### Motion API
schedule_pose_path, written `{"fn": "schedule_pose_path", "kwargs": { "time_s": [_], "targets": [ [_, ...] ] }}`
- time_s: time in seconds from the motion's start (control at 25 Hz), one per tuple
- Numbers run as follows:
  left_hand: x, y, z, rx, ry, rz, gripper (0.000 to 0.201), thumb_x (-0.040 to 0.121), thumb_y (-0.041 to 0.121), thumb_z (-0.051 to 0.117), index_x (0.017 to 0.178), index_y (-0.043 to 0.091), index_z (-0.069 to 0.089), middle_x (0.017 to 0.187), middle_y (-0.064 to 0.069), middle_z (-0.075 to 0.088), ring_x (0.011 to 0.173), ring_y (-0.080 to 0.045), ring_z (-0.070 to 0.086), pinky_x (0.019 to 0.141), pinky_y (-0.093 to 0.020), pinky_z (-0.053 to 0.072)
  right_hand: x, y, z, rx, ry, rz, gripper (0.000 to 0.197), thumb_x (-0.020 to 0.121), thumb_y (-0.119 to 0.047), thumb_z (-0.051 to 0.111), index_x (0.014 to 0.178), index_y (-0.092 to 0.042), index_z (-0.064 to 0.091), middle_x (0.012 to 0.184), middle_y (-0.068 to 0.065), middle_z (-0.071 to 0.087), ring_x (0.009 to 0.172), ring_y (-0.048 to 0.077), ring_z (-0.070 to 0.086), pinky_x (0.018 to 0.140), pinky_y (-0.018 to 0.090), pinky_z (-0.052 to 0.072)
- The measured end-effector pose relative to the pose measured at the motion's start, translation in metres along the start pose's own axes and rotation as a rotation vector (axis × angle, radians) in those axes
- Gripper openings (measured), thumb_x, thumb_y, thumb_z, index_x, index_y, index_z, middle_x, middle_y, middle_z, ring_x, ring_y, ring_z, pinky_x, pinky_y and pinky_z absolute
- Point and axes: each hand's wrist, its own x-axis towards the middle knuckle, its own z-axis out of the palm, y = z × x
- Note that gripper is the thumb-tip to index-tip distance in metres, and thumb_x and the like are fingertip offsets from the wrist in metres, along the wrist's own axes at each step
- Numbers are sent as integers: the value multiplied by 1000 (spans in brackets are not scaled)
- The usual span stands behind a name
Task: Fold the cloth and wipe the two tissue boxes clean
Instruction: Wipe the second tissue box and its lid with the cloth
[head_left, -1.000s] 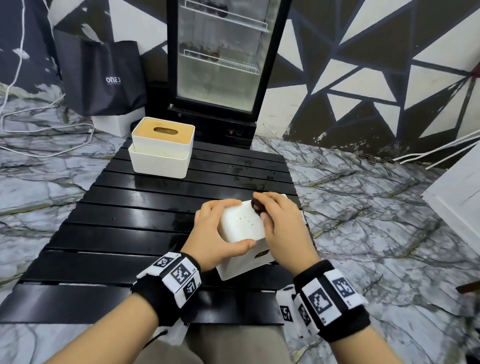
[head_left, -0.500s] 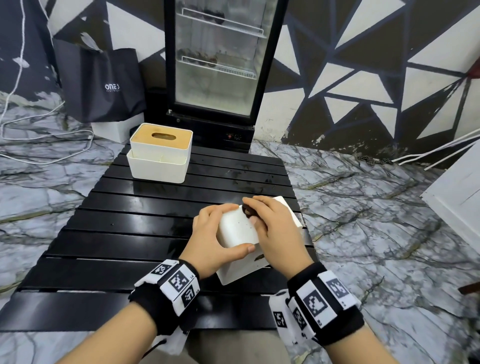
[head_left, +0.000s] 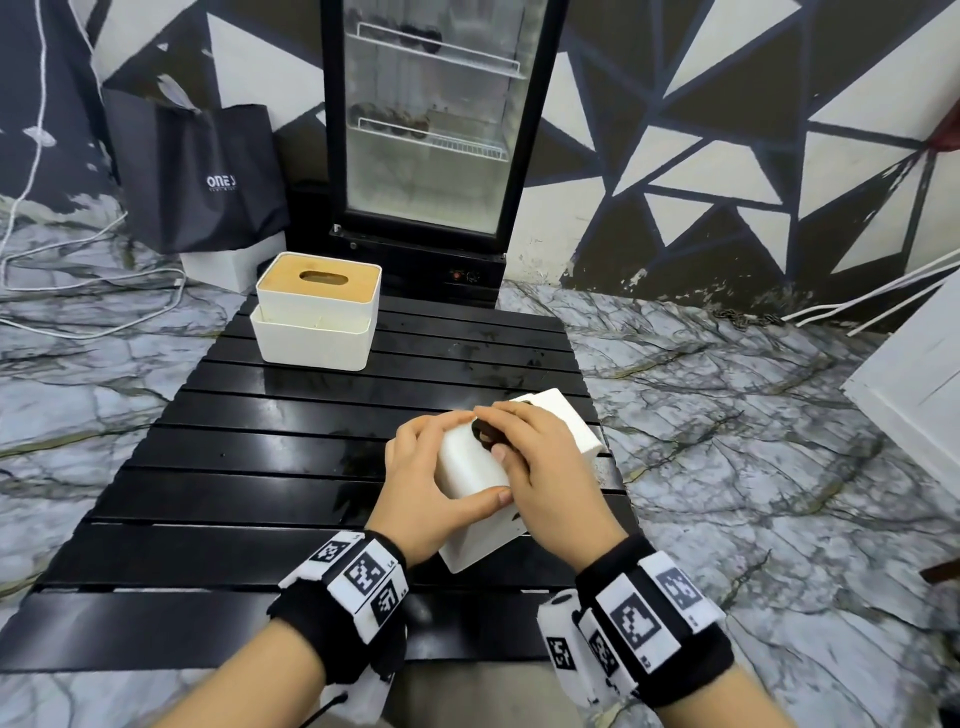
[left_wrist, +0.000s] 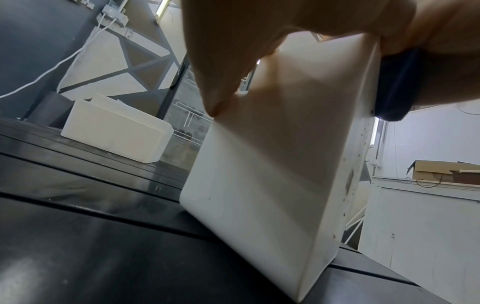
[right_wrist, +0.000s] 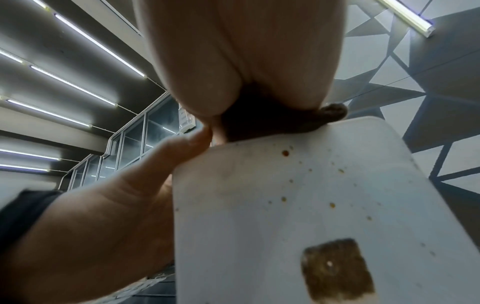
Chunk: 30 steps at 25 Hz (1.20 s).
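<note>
Box (head_left: 470, 467) tipped at 5 o'clock, left hand (head_left: 421, 488) gripping it, right hand (head_left: 540, 467) pinching dark cloth (head_left: 485, 434); hard rubbing could topple it.

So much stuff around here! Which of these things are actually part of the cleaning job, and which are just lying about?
Part of the job:
- white tissue box, tipped up and held by the left hand
- dark cloth, pressed on it by the right hand
- wooden-lidded tissue box, waiting on the black slatted table

Just lying about:
- black bag
- glass-door fridge
- white cables
</note>
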Motion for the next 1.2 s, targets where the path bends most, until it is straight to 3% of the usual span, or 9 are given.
{"fn": "schedule_pose_path", "kwargs": {
  "time_s": [0.16, 0.32, 0.4, 0.56, 0.68, 0.76, 0.88, 1.0, 1.2],
  "targets": [
    [0, 1, -1, 24, 2, 10, 74, 43, 71, 64, 111, 60, 36, 123, 12, 35, 122, -6, 26, 94, -13, 23, -11, 3, -9, 102, -75, 4, 42, 86, -18, 40, 125, -27, 51, 126, -8, 49, 121, 9, 39, 105, 22, 30],
    [-2, 3, 7, 102, 46, 7, 77, 45, 77, 58, 116, 56, 37, 120, 12, 34, 113, 0, 25, 96, -18, 24, -6, 10, -18, 99, -26, 53, 37, 90, -8, 45, 123, -23, 54, 120, -11, 49, 118, 8, 41, 102, 17, 29],
    [-7, 3, 13, 117, 79, 23, 72, 55, 78, 49, 122, 52, 40, 117, 12, 33, 107, 1, 26, 94, -16, 24, 2, 15, -23, 88, -27, 69, 38, 89, -4, 47, 121, -22, 55, 117, -11, 50, 115, 8, 42, 98, 10, 27],
    [-8, -3, 18, 26, 30, 39, 41, 70, 70, 39, 110, 61, 41, 113, 10, 34, 113, -3, 31, 94, -4, 23, 16, 26, -36, 136, -93, 62, 38, 88, 1, 48, 118, -21, 57, 114, -10, 52, 109, -5, 45, 90, -1, 26],
    [2, -7, 13, -84, -61, 14, 39, 69, 66, 45, 107, 59, 46, 117, 13, 34, 121, -4, 34, 102, -14, 24, 18, 28, -42, 204, -127, 56, 38, 87, 3, 48, 116, -21, 56, 113, -12, 53, 105, -15, 46, 90, 3, 31],
    [6, -7, 10, -139, -124, 13, 40, 68, 65, 48, 107, 56, 46, 124, 15, 35, 121, 8, 33, 99, -5, 23, 14, 28, -41, 269, -98, 79, 37, 87, 1, 49, 113, -24, 54, 112, -13, 56, 106, -7, 51, 93, 11, 37],
    [7, -8, 7, -164, -179, 3, 44, 68, 64, 47, 111, 55, 44, 128, 19, 37, 114, 22, 32, 90, 7, 23, 0, 27, -36, 305, -59, 53, 34, 86, -2, 50, 108, -29, 52, 110, -16, 56, 107, -5, 52, 92, 11, 39],
    [7, -9, 2, -165, -216, -12, 44, 70, 64, 47, 114, 59, 45, 130, 17, 42, 118, 17, 35, 92, 3, 27, -13, 26, -33, 223, -40, -29, 33, 84, -12, 49, 110, -32, 53, 114, -16, 56, 111, 4, 50, 97, 20, 38],
    [8, -9, 2, -208, -265, -27, 47, 71, 64, 49, 118, 58, 47, 137, 16, 45, 126, 7, 37, 100, -12, 28, -29, 13, -29, 123, -36, -113, 35, 86, -15, 49, 113, -37, 50, 115, -22, 51, 114, -3, 42, 99, 12, 29]
  ]
}}
